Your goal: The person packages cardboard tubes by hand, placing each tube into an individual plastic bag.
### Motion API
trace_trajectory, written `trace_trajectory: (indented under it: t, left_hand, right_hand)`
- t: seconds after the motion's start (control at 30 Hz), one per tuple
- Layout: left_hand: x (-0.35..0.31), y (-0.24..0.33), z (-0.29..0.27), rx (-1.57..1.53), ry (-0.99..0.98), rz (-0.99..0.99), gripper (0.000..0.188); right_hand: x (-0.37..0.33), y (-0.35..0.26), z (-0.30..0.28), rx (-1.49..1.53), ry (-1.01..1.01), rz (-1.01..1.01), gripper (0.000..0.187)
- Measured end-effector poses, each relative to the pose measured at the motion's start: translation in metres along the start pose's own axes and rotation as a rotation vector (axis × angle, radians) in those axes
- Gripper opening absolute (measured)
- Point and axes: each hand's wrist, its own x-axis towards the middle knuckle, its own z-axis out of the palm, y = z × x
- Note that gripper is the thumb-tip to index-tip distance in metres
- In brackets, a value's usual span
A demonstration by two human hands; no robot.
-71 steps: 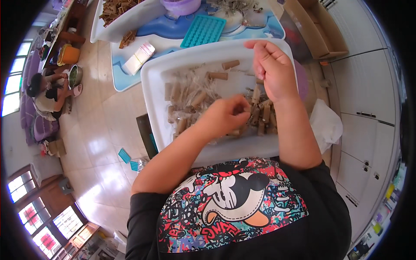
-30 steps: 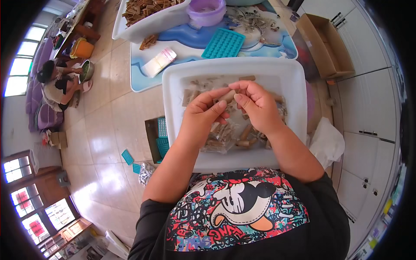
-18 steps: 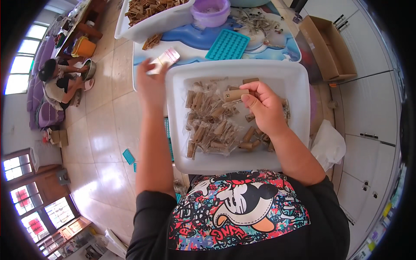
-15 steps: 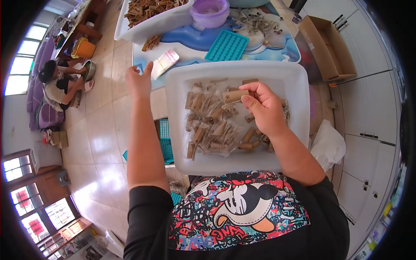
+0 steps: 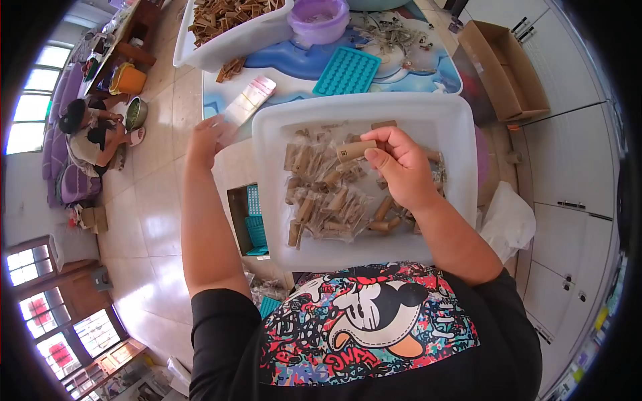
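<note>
Between the thumb and fingers of my right hand (image 5: 406, 168) is a small tan cylindrical piece (image 5: 354, 151) with a dark mark on its side, held above a white plastic tub (image 5: 463, 140). Inside the tub lie many similar tan pieces in clear plastic bags (image 5: 334, 204), with some loose ones at the right. My left hand (image 5: 208, 139) is closed just left of the tub, gripping a clear plastic bag (image 5: 231, 129). That bag reaches up to a stack of flat clear bags (image 5: 249, 100) on the table; its edges are hard to see.
On the blue patterned table (image 5: 281, 79) are a teal mould tray (image 5: 348, 70), a purple basin (image 5: 318, 23), metal bits (image 5: 394, 33) and a white bin (image 5: 234, 50) of brown pieces. A cardboard box (image 5: 498, 73) stands right. A person (image 5: 90, 134) sits far left with a bowl.
My left hand has come back from the bag stack toward me, drawing a clear bag. My right hand has shifted slightly left and down with the tan piece.
</note>
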Motion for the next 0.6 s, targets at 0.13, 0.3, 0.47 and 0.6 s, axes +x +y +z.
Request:
trace_trajectory:
  t: [0.13,0.3,0.47,0.6]
  left_hand:
    - [-0.021,0.012,-0.008,0.329,0.127,0.045,0.024]
    - [-0.064,0.021,0.002,0.385,0.235,0.351,0.016]
    - [-0.132,0.023,0.059,-0.002,-0.146,0.208,0.015]
    - [-0.16,0.02,0.081,-0.071,-0.271,0.135,0.014]
  right_hand:
    - [-0.001,-0.003,0.003,-0.037,-0.018,-0.035,0.02]
    - [-0.003,-0.002,0.005,-0.114,0.019,-0.217,0.019]
    - [-0.008,-0.012,0.007,-0.105,0.08,-0.309,0.02]
    - [-0.008,-0.01,0.007,-0.078,0.107,-0.382,0.021]
